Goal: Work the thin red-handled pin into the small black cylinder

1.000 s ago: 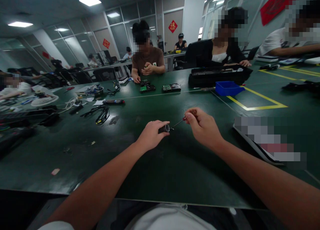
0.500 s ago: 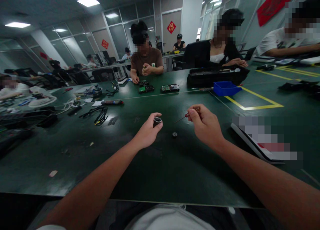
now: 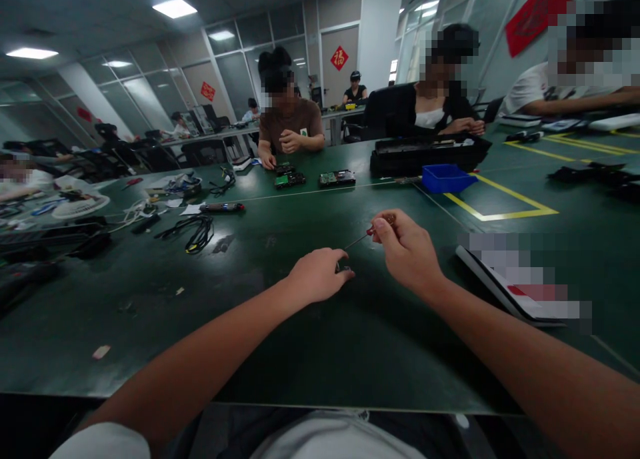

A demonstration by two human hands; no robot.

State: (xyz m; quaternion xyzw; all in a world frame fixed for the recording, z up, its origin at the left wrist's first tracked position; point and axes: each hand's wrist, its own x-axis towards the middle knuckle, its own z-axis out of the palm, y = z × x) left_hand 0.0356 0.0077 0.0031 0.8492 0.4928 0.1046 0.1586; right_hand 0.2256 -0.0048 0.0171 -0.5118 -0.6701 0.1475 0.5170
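My right hand point(image 3: 407, 246) is closed round the handle of a screwdriver point(image 3: 357, 242), amber and red. Its thin shaft points left and down, ending just above my left fingertips. My left hand point(image 3: 320, 276) lies low over the green table with thumb and fingers curled to the right. Inside that grip is a short black cylinder point(image 3: 339, 267) with a bright rim, mostly hidden by the fingers. A small round grey part point(image 3: 346, 268) shows between thumb and forefinger; whether it is pinched or only touched I cannot tell.
Beyond my hands are a blue tray point(image 3: 447, 179), a black housing point(image 3: 430, 156) and circuit-board units point(image 3: 337, 178). A booklet point(image 3: 510, 286) lies right of my right arm. Coiled black cable point(image 3: 197, 236) lies left. A co-worker point(image 3: 290, 126) sits across the table.
My left hand has moved right and down with the black cylinder, turning over onto the small round part. My right hand still holds the screwdriver in nearly the same place.
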